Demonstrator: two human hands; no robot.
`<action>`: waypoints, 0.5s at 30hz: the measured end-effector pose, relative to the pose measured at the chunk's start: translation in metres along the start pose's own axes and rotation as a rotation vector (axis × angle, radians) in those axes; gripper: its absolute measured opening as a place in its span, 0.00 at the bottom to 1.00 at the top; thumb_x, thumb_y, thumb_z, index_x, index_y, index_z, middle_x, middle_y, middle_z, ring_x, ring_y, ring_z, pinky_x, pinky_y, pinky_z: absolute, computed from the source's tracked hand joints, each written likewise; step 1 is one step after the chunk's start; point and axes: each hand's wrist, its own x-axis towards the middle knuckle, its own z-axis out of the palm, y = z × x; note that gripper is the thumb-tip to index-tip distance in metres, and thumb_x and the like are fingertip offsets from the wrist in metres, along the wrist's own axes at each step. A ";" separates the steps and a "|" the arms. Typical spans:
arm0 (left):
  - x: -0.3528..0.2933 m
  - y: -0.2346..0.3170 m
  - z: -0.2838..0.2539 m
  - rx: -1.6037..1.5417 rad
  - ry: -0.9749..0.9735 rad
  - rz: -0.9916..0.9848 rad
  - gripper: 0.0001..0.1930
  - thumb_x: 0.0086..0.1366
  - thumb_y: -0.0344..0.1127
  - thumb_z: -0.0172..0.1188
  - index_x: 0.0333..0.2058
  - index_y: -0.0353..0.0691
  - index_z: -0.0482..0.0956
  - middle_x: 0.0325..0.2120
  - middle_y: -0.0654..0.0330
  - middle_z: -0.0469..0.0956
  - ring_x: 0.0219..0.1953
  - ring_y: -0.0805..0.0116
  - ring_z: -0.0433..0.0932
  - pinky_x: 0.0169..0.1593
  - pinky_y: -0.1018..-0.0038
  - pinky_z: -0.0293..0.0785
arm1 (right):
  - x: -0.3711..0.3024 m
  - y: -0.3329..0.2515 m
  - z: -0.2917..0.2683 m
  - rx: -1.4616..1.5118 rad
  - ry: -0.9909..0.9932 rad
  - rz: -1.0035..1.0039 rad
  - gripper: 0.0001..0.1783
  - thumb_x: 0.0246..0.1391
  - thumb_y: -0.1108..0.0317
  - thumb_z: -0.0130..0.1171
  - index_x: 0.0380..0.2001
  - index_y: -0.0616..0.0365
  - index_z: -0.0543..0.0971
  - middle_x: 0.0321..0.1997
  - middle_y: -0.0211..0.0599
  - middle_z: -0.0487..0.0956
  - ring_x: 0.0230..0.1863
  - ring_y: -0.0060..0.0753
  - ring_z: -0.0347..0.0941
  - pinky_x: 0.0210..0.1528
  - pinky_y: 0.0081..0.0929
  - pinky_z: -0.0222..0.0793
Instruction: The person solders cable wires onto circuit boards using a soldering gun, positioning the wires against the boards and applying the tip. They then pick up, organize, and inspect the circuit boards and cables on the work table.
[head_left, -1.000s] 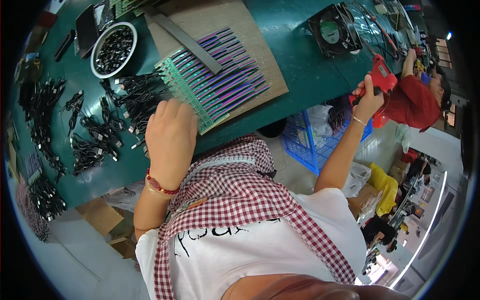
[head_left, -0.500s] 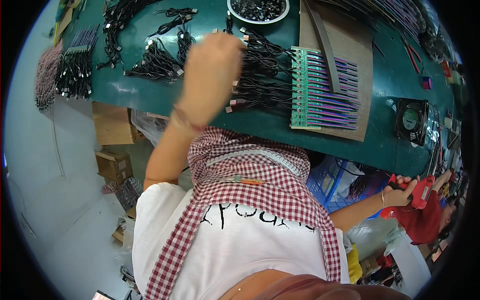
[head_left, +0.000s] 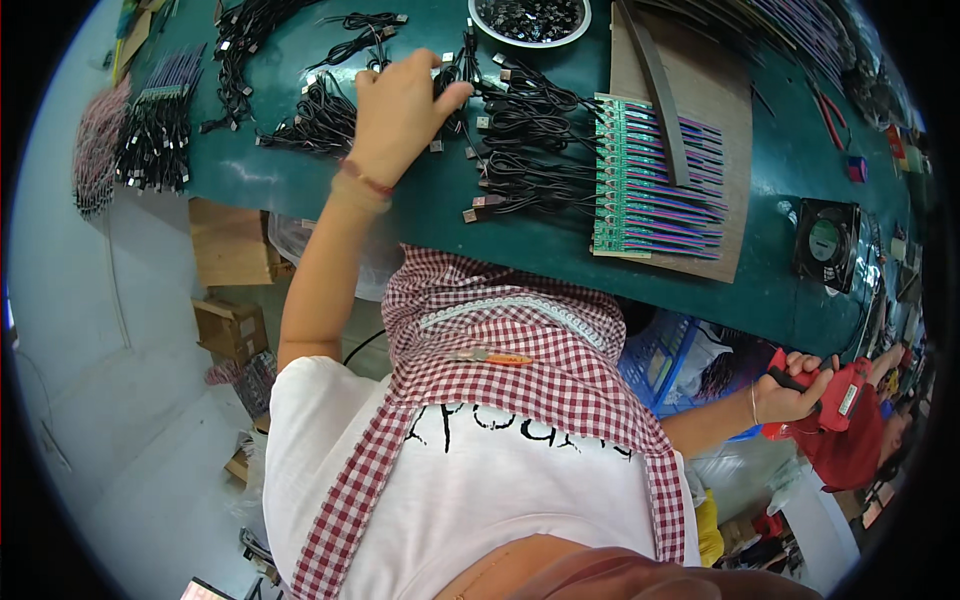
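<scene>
At the near side, a red checked apron (head_left: 500, 375) faces a green table (head_left: 540, 250). At 4 o'clock from the apron's middle, the right hand (head_left: 795, 397) has its fingers curled round the handle of a red gun-shaped tool (head_left: 845, 398), whose body sits at 3 o'clock from the knuckles. The left hand (head_left: 398, 115) is over the table, thumb parted from the fingers; a bundle of black cables (head_left: 456, 122) lies just beside the thumb, at 3 o'clock from the palm, though I cannot tell whether skin touches it. Another cable pile (head_left: 322, 115) lies at 9 o'clock. Farther off at 3 o'clock, cables (head_left: 540, 150) reach a row of green circuit boards (head_left: 609, 180). A bowl (head_left: 530, 44) of small black parts stands beyond, at 2 o'clock.
</scene>
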 end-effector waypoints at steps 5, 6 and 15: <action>0.007 -0.004 -0.011 0.048 0.089 -0.132 0.11 0.59 0.39 0.59 0.34 0.38 0.75 0.26 0.53 0.80 0.28 0.57 0.79 0.34 0.65 0.68 | -0.010 -0.006 0.015 0.053 -0.061 0.016 0.16 0.60 0.67 0.48 0.47 0.66 0.67 0.21 0.35 0.69 0.18 0.21 0.59 0.23 0.20 0.57; 0.010 -0.004 -0.018 -0.045 0.145 -0.184 0.09 0.59 0.36 0.58 0.34 0.37 0.75 0.27 0.52 0.80 0.28 0.57 0.79 0.31 0.67 0.70 | -0.011 -0.008 0.015 0.053 -0.059 0.015 0.16 0.60 0.67 0.48 0.47 0.66 0.67 0.21 0.35 0.69 0.18 0.21 0.59 0.23 0.20 0.57; -0.027 0.118 -0.040 -0.879 -0.058 -0.195 0.03 0.59 0.27 0.57 0.30 0.33 0.74 0.21 0.67 0.74 0.23 0.83 0.68 0.27 0.85 0.64 | -0.074 -0.009 0.094 -0.169 -0.372 0.097 0.22 0.52 0.80 0.50 0.52 0.67 0.64 0.28 0.35 0.66 0.27 0.22 0.60 0.29 0.20 0.61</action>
